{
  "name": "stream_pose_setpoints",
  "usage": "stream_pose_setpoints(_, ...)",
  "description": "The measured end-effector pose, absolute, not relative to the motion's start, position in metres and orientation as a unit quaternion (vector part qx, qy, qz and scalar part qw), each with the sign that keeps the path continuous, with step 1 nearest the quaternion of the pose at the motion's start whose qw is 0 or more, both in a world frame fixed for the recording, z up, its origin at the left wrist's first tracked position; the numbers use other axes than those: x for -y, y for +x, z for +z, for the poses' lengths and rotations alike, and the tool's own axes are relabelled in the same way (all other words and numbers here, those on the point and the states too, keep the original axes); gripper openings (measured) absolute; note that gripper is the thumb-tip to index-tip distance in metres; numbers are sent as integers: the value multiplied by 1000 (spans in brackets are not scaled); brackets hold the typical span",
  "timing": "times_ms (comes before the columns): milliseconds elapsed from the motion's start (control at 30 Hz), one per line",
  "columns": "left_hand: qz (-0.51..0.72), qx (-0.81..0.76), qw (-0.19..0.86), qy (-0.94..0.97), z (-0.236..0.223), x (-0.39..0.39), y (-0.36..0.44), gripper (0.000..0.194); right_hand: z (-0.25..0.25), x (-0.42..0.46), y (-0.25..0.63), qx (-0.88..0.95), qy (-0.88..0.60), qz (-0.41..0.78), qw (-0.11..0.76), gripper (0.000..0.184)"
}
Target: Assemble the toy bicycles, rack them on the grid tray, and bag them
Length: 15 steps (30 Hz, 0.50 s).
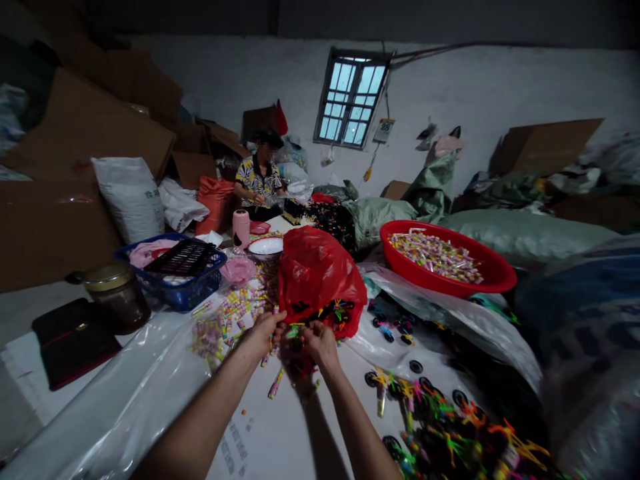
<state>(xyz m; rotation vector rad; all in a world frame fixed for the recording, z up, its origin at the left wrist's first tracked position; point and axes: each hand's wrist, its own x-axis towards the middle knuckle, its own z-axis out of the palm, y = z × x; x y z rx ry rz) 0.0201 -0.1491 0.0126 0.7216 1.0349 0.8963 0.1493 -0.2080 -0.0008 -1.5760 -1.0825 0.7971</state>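
My left hand (263, 335) is closed with its fingertips pinched, beside small wrapped tubes. What it grips is too blurred to name. Close to it, my right hand (321, 343) has its fingers pinched on a small green plastic toy (293, 331) between the two hands. Just beyond them is a red plastic bag (320, 260), its mouth facing me, with colourful toys with black wheels (341, 313) inside. Loose yellow and pink tubes (240, 310) lie to the left of the bag. One tube (275, 383) lies apart on the white surface below my hands.
A heap of wheeled toys (450, 427) lies at right front. Behind it stands a red basin (493, 283) of tubes. At left are a blue basket (187, 293), a lidded jar (117, 303) and a black case (73, 343). Another person (259, 177) sits at the far side.
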Motion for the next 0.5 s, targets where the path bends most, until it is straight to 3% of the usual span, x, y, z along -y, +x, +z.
stream_pose_setpoints(333, 441, -411, 752, 266, 18, 161, 24, 22, -18, 238, 136, 396, -562, 415, 596, 44)
stream_pose_setpoints(500, 444, -399, 748, 291, 14, 164, 26, 29, -19, 244, 136, 362, -543, 430, 624, 42)
